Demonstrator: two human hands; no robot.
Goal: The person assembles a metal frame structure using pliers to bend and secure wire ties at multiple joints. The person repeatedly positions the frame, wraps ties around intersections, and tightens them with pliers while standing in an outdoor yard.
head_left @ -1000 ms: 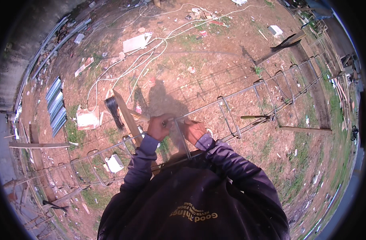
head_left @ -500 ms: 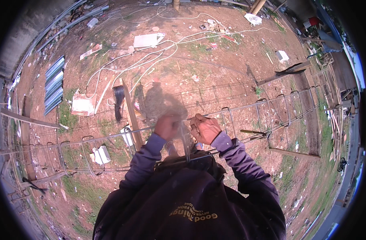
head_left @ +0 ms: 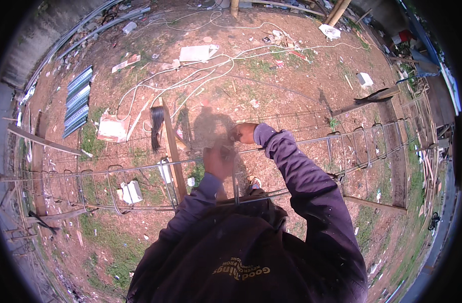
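Observation:
A long rebar cage [head_left: 185, 161] of thin steel bars and bent stirrups runs from left to right in front of my body. My left hand [head_left: 219, 160] is at the top bar, beside the stirrup [head_left: 236, 179] nearest my middle. A hazy blur covers its fingers, so their grip is unclear. My right hand [head_left: 244, 133] is just beyond that bar, close to my left fingertips. Its fingers are curled together, and whatever they hold is too small or blurred to name. A bundle of dark tie wire [head_left: 156, 126] hangs over an upright wooden plank [head_left: 171, 146] to the left.
Wooden boards [head_left: 391, 136] support the cage at the right. Corrugated metal sheet [head_left: 78, 101] lies on the ground at left. A pale cable [head_left: 226, 59] loops across the dirt beyond. A white block [head_left: 132, 192] sits below the cage, and my foot [head_left: 255, 183] shows underneath.
My right hand has moved off the top bar, slightly left and farther away. My left hand has shifted a little right and nearer me. The whole view has turned slightly.

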